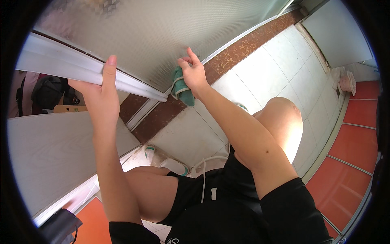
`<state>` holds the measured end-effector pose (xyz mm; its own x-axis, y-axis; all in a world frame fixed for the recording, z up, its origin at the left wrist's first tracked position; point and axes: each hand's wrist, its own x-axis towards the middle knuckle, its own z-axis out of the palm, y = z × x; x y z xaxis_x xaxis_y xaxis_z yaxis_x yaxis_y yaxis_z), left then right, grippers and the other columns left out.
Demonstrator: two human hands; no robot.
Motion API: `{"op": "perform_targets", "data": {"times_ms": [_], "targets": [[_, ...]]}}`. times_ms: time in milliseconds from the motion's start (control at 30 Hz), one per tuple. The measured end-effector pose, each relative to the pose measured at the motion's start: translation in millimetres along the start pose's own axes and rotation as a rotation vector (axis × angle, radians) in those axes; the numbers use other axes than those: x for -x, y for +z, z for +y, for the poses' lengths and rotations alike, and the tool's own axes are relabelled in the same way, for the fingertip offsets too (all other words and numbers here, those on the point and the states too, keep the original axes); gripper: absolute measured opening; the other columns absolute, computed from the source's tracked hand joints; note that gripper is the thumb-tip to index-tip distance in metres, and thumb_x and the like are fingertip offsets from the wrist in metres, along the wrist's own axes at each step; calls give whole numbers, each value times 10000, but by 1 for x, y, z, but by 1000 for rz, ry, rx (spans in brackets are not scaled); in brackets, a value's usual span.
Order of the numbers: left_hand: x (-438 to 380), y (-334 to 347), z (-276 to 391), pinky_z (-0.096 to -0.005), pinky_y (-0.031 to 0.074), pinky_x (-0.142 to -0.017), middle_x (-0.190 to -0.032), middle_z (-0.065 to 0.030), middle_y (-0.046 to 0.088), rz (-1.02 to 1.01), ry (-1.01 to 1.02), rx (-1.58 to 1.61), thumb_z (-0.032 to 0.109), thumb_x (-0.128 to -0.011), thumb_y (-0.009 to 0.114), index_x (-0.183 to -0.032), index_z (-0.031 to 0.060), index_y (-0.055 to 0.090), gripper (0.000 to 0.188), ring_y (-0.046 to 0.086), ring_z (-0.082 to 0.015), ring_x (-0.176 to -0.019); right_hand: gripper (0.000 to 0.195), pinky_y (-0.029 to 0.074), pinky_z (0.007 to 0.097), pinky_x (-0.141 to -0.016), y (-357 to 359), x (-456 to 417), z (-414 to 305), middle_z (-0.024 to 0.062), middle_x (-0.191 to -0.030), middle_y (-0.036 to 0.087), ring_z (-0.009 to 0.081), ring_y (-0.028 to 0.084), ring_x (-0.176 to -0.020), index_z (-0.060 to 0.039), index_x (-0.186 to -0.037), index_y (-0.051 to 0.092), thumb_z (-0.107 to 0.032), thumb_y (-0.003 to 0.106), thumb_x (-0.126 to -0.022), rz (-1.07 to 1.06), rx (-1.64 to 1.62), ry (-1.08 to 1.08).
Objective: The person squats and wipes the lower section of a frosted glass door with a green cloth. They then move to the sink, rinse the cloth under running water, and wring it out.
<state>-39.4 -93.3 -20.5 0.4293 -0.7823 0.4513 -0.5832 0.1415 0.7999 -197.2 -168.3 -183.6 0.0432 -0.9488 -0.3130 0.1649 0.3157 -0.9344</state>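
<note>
My left hand (102, 94) grips the edge of a white sliding-door frame (61, 61), with the thumb on its near face. The door carries a large patterned, frosted glass pane (146, 36). In my right hand (193, 73) is a folded green cloth (183, 91) with pale edging. It hangs beside the pane's lower part, close to the door's bottom corner; whether it touches the glass I cannot tell. My right index finger points out towards the pane, and the other fingers are partly hidden.
A brown marbled threshold (243, 45) with a metal track (141, 114) runs under the door. White floor tiles (249, 79) lie before me. Orange-red cabinet panels (350, 140) line the right side, near a pink basket (347, 82). Beyond the door gap is a dark bag (48, 91).
</note>
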Motion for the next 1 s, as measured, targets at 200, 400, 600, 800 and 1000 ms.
{"op": "perform_targets", "data": {"times_ms": [200, 400, 600, 800, 1000], "targets": [[-1, 0, 0, -346, 239, -1117, -1468, -238, 280, -6, -11, -7, 387, -902, 697, -1432, -101, 188, 881, 337, -283, -1333, 651, 389, 318, -1024, 0, 4, 1, 94, -1396, 477, 201, 480, -1237, -94, -1517, 307, -245, 584, -948, 12, 82, -42], [0, -1, 0, -343, 239, -1117, -1469, -237, 280, -11, -17, -34, 376, -904, 698, -1440, -97, 173, 887, 336, -278, -1336, 665, 397, 323, -1024, 2, 4, 6, 101, -1409, 469, 207, 492, -1225, -104, -1523, 290, -261, 591, -952, 26, 72, -70], [-2, -1, 0, -345, 243, -1114, -1464, -226, 280, -2, -18, -72, 380, -903, 699, -1445, -94, 171, 894, 339, -271, -1330, 682, 452, 336, -956, 0, -4, 18, 115, -1406, 470, 192, 556, -1108, -108, -1530, 259, -270, 597, -959, 22, 151, -123], [-1, 0, -3, -342, 259, -1104, -1452, -211, 289, 15, 17, -78, 401, -898, 700, -1444, -92, 186, 898, 356, -262, -1314, 671, 469, 333, -924, -3, -2, 16, 114, -1387, 482, 178, 571, -1030, -121, -1528, 258, -264, 592, -964, -10, 130, -107], [-2, 0, 0, -347, 251, -1104, -1437, -222, 297, 7, 3, -70, 307, -896, 719, -1432, -90, 157, 872, 340, -262, -1311, 661, 483, 331, -869, -3, 2, 13, 156, -1369, 478, 196, 577, -1007, -91, -1511, 286, -212, 599, -941, -8, 68, -114]]}}
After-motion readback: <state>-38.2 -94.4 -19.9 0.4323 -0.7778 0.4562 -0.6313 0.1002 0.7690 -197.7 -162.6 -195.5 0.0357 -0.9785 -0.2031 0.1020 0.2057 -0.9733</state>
